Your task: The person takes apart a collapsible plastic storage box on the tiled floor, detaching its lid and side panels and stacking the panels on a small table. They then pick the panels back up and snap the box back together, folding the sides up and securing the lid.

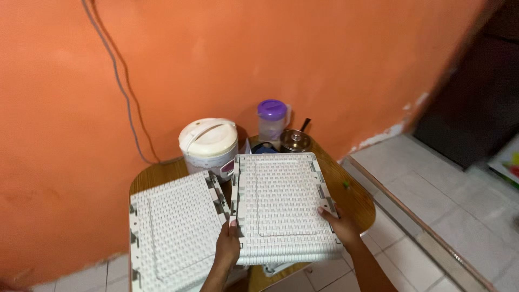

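Note:
Both hands hold a white woven-pattern plastic panel [281, 200] above a small wooden table [351, 200]. My left hand [228, 246] grips the panel's left edge near its lower corner. My right hand [338, 224] grips its right edge. A second white woven panel [173, 232] lies to the left, partly under the held one, next to my left hand.
A white rice cooker [208, 143], a clear jug with a purple lid [271, 119] and a small metal pot [295, 140] stand at the back of the table against the orange wall [216, 54]. A grey cable [121, 86] runs down the wall. White floor tiles [448, 200] lie to the right.

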